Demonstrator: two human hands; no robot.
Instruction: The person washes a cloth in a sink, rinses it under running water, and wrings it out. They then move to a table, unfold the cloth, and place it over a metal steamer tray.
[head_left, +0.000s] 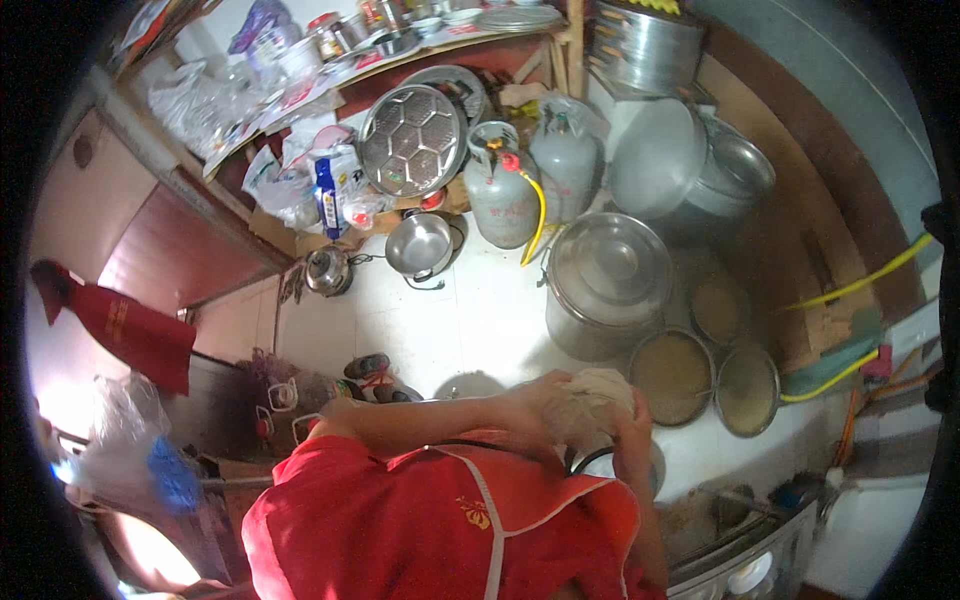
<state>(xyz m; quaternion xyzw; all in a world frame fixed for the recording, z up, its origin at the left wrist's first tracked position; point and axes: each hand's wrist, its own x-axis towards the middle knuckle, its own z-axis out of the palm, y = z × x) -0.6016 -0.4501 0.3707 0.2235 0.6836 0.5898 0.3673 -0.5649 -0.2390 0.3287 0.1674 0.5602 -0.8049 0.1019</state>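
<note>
In front of my red apron, a bunched, pale beige cloth (591, 401) is gripped between both hands. My left hand (541, 399) reaches across from the left and holds the cloth's left side. On its other side, my right hand (634, 429) has its fingers around the right edge. Just below the cloth, a round metal vessel (600, 466) is partly hidden by my right arm and the apron. Beyond my hands stands a tall steel stockpot with its lid on (609, 281). A round container of cloudy, brownish liquid (671, 375) sits to their right.
Two more round containers (748, 388) (718, 307) hold similar contents. Gas cylinders (504, 199) with a yellow hose stand beyond the stockpot. A steel pan (418, 246) and an electric kettle (328, 271) rest on the white tiled floor (420, 322). A metal stove (739, 536) is at lower right.
</note>
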